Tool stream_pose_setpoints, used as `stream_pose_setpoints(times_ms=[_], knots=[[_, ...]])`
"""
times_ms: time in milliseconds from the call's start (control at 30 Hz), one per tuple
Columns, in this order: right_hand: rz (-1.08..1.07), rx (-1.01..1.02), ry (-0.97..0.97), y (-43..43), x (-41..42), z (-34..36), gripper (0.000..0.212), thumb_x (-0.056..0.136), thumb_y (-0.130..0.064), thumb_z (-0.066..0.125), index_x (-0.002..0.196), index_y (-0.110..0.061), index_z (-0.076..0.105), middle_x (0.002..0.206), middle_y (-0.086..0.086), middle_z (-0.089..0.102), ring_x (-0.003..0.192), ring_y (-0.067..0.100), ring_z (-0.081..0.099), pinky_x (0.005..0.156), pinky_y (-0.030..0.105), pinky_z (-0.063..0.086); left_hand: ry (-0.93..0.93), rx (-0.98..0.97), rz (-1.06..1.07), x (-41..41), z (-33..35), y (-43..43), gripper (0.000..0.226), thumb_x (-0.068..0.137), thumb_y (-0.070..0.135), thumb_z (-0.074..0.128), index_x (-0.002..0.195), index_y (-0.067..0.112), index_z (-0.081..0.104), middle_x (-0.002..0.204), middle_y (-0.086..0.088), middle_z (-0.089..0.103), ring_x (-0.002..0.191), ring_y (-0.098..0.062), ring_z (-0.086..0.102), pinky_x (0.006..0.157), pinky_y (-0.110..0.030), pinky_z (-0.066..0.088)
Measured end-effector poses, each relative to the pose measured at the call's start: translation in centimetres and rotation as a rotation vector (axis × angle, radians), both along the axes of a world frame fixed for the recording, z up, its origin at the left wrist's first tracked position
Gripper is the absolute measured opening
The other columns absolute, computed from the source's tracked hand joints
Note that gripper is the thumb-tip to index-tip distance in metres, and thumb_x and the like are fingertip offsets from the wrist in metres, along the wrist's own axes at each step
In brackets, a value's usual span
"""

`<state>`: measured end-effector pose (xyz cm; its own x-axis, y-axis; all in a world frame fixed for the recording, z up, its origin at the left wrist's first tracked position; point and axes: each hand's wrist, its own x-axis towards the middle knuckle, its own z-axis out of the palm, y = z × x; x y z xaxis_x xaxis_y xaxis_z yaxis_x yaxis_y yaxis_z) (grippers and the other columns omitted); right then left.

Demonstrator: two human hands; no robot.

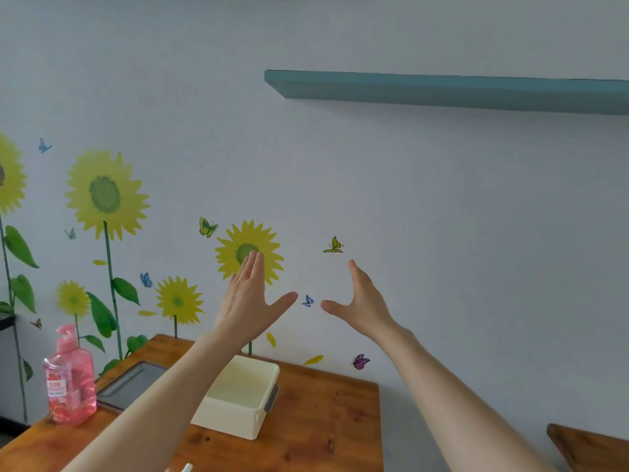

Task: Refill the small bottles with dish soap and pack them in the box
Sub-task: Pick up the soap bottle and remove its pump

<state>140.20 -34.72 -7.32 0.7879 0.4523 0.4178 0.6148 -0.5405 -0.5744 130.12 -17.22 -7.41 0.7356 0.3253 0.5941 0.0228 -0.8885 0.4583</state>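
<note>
The left hand (250, 298) is raised in front of the wall (442, 216), fingers straight and together, thumb spread wide, holding nothing. The right hand (362, 301) is up beside it in the same flat, spread pose, also holding nothing. The two thumb tips point at each other with a small gap between them.

Behind the left hand's fingers are sunflower stickers (248, 250), with butterfly stickers scattered round them. Below, the left forearm crosses in front of the left part of the cream box (235, 420), which sits open-topped on the wooden bench (323, 420), a grey latch (271, 398) on its right side. Left of the box lies a dark flat tray (132, 383), partly hidden by the same forearm. Farther left, near the bench edge, stands the pink dish soap bottle (69, 379), upright, pump on top.

A small white item (185, 467) is cut off by the bottom edge; I cannot tell what it is. A teal shelf (442, 92) hangs on the wall above right.
</note>
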Motion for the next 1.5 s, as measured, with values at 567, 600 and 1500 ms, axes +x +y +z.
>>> stream_pose_setpoints(times_ms=[567, 600, 1500], knots=[[0.036, -0.088, 0.061, 13.5, 7.2, -2.6, 0.107, 0.075, -0.046, 0.070, 0.149, -0.018, -0.002, 0.158, 0.003, 0.002, 0.144, 0.014, 0.004, 0.113, 0.033, 0.014, 0.096, -0.052, -0.058, 8.5, -3.4, 12.7, 0.094, 0.081, 0.058, 0.053, 0.147, 0.013, 0.003, 0.156, -0.002, 0.005, 0.142, -0.017, 0.006, 0.113, -0.035, 0.012], [0.033, -0.097, 0.083, 15.8, 8.0, -3.2, 0.107, 0.075, -0.046, 0.070, 0.149, -0.018, -0.002, 0.158, 0.003, 0.002, 0.144, 0.014, 0.004, 0.113, 0.034, 0.014, 0.115, -0.057, -0.070, 9.4, -4.1, 14.9, 0.094, 0.081, 0.058, 0.052, 0.147, 0.013, 0.002, 0.156, -0.002, 0.004, 0.142, -0.017, 0.006, 0.113, -0.035, 0.011], [-0.013, -0.048, 0.304, 29.1, 11.6, -10.4, 0.097, 0.076, -0.053, 0.065, 0.148, -0.019, 0.010, 0.155, 0.000, 0.018, 0.141, 0.015, 0.021, 0.108, 0.032, 0.026, 0.374, -0.118, -0.233, 15.4, -9.6, 28.1, 0.090, 0.080, 0.059, 0.053, 0.146, 0.016, 0.009, 0.153, -0.004, 0.021, 0.140, -0.021, 0.019, 0.110, -0.038, 0.022]])
